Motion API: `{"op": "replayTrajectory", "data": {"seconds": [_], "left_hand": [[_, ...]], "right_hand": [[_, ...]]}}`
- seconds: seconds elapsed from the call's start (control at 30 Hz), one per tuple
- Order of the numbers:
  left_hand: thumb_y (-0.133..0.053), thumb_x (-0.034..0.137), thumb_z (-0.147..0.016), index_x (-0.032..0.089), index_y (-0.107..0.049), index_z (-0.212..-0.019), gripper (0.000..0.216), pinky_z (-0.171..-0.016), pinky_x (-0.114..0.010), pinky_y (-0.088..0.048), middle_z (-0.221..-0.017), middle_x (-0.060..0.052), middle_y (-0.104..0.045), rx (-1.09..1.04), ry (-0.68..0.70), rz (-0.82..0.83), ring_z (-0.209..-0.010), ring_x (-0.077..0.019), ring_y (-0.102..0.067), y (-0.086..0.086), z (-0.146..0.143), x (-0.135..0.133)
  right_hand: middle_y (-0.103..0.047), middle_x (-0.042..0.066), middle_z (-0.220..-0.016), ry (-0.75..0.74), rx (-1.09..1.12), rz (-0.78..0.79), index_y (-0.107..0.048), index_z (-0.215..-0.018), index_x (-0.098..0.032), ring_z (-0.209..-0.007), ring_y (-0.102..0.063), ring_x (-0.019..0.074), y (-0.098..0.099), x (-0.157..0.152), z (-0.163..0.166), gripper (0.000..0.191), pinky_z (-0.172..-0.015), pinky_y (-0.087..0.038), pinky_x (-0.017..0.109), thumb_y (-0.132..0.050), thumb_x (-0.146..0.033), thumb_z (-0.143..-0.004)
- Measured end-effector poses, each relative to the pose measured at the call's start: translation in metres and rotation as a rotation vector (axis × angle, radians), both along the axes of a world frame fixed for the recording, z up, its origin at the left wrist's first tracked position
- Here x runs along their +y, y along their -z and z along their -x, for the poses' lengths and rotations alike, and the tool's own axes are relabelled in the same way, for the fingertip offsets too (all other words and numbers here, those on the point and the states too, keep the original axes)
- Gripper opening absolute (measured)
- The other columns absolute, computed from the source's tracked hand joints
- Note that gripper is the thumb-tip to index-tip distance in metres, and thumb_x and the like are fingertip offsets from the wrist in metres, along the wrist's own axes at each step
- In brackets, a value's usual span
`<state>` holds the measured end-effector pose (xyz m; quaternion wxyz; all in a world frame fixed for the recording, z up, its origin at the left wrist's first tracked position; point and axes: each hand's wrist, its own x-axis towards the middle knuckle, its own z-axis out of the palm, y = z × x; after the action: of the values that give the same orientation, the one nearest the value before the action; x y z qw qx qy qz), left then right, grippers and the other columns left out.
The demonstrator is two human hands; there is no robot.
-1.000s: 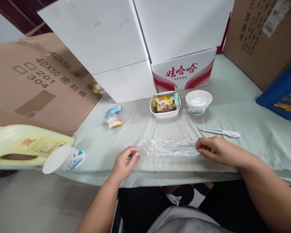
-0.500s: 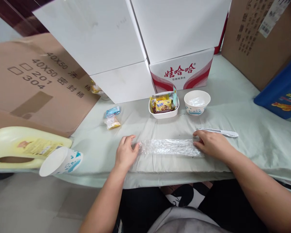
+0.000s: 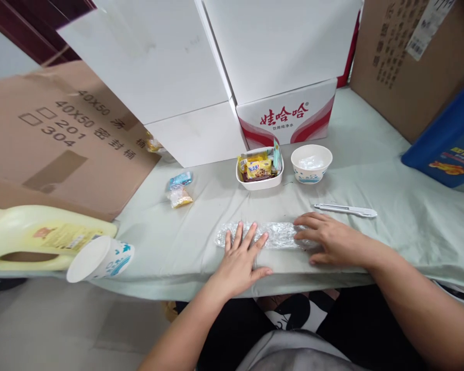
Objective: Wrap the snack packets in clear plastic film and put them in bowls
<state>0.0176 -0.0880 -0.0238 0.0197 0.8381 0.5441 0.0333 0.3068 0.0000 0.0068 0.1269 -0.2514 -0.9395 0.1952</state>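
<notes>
A long strip of clear, crinkled plastic film (image 3: 280, 234) lies flat across the cloth near the table's front edge. My left hand (image 3: 242, 260) rests on its left part with fingers spread and fingertips on the film. Over the right end lies my right hand (image 3: 325, 238), fingers stretched out and slightly bent, covering that end. Just behind my right hand is a white utility knife (image 3: 346, 209). Farther back stand a white tub (image 3: 260, 184) of wrapped snacks and a paper bowl (image 3: 311, 172) with crumpled clear plastic inside.
Two small snack packets (image 3: 180, 189) lie left of the tub. A paper cup (image 3: 100, 258) tilts beside a pale yellow jug (image 3: 50, 237) at the left edge. White boxes (image 3: 193, 134) and a brown carton (image 3: 62, 139) stand behind; a blue container (image 3: 448, 139) is at right.
My left hand has moved right from the film's left end and now lies spread on it. My right hand has shifted slightly left and toward me, with its fingers on the film.
</notes>
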Motion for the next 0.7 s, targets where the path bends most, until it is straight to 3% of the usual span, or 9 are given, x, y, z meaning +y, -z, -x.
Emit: {"op": "replayTrajectory", "data": {"seconds": [0.13, 0.27, 0.4, 0.47, 0.53, 0.6, 0.7], "left_hand": [[-0.059, 0.043, -0.089, 0.023, -0.048, -0.140, 0.056, -0.110, -0.065, -0.024, -0.148, -0.017, -0.041, -0.087, -0.084, -0.201, -0.140, -0.0421, -0.027, -0.012, -0.018, -0.005], [-0.057, 0.034, -0.089, 0.016, -0.053, -0.130, 0.046, -0.100, -0.050, -0.045, -0.122, -0.016, -0.059, -0.264, 0.019, -0.217, -0.117, -0.0324, -0.051, -0.013, -0.051, -0.008], [-0.055, 0.027, -0.090, 0.017, -0.063, -0.114, 0.027, -0.085, -0.044, -0.053, -0.099, -0.011, -0.067, -0.345, 0.212, -0.146, -0.097, -0.0268, -0.061, -0.005, -0.079, -0.011], [-0.051, 0.022, -0.091, 0.020, -0.066, -0.103, 0.020, -0.081, -0.041, -0.054, -0.090, -0.007, -0.070, -0.409, 0.342, -0.114, -0.091, -0.0233, -0.064, -0.004, -0.086, -0.015], [-0.050, 0.020, -0.092, 0.021, -0.066, -0.099, 0.018, -0.080, -0.037, -0.055, -0.091, -0.005, -0.072, -0.539, 0.414, -0.056, -0.089, -0.0200, -0.066, -0.008, -0.087, -0.019], [-0.049, 0.019, -0.092, 0.020, -0.065, -0.100, 0.017, -0.080, -0.033, -0.056, -0.095, -0.006, -0.073, -0.722, 0.393, 0.022, -0.090, -0.0176, -0.068, -0.015, -0.085, -0.021], [-0.051, 0.021, -0.092, 0.019, -0.063, -0.094, 0.012, -0.075, -0.028, -0.056, -0.089, -0.005, -0.072, -0.943, 0.142, 0.101, -0.083, -0.0155, -0.068, -0.022, -0.076, -0.015]], "right_hand": [[-0.065, 0.010, -0.101, 0.070, -0.039, -0.086, -0.069, -0.086, -0.019, -0.098, -0.056, 0.0263, -0.003, 0.001, -0.005, 0.010, -0.087, -0.046, 0.042, -0.063, -0.017, -0.077], [-0.064, 0.005, -0.077, -0.008, -0.062, 0.022, -0.065, -0.076, -0.019, -0.080, -0.058, 0.0202, -0.016, -0.009, -0.003, 0.015, -0.077, -0.045, 0.035, -0.054, -0.011, -0.082], [-0.067, 0.002, -0.081, -0.251, 0.138, 0.376, -0.067, -0.090, -0.019, -0.078, -0.062, 0.0154, -0.032, -0.014, -0.009, 0.008, -0.073, -0.047, 0.027, -0.061, -0.023, -0.086], [-0.068, 0.003, -0.088, -0.269, 0.256, 0.474, -0.066, -0.096, -0.018, -0.081, -0.063, 0.0146, -0.033, -0.012, -0.012, 0.014, -0.076, -0.048, 0.026, -0.061, -0.029, -0.088], [-0.069, 0.005, -0.096, -0.207, 0.295, 0.464, -0.066, -0.102, -0.018, -0.089, -0.063, 0.0151, -0.030, -0.008, -0.011, 0.017, -0.081, -0.048, 0.028, -0.054, -0.025, -0.092], [-0.070, 0.006, -0.102, -0.145, 0.238, 0.426, -0.063, -0.113, -0.019, -0.097, -0.062, 0.0165, -0.024, -0.007, -0.006, 0.027, -0.086, -0.048, 0.030, -0.045, -0.016, -0.093], [-0.070, 0.009, -0.107, -0.079, 0.095, 0.401, -0.055, -0.130, -0.018, -0.100, -0.063, 0.0197, -0.016, -0.010, 0.006, 0.045, -0.085, -0.048, 0.033, -0.043, -0.009, -0.088]]}}
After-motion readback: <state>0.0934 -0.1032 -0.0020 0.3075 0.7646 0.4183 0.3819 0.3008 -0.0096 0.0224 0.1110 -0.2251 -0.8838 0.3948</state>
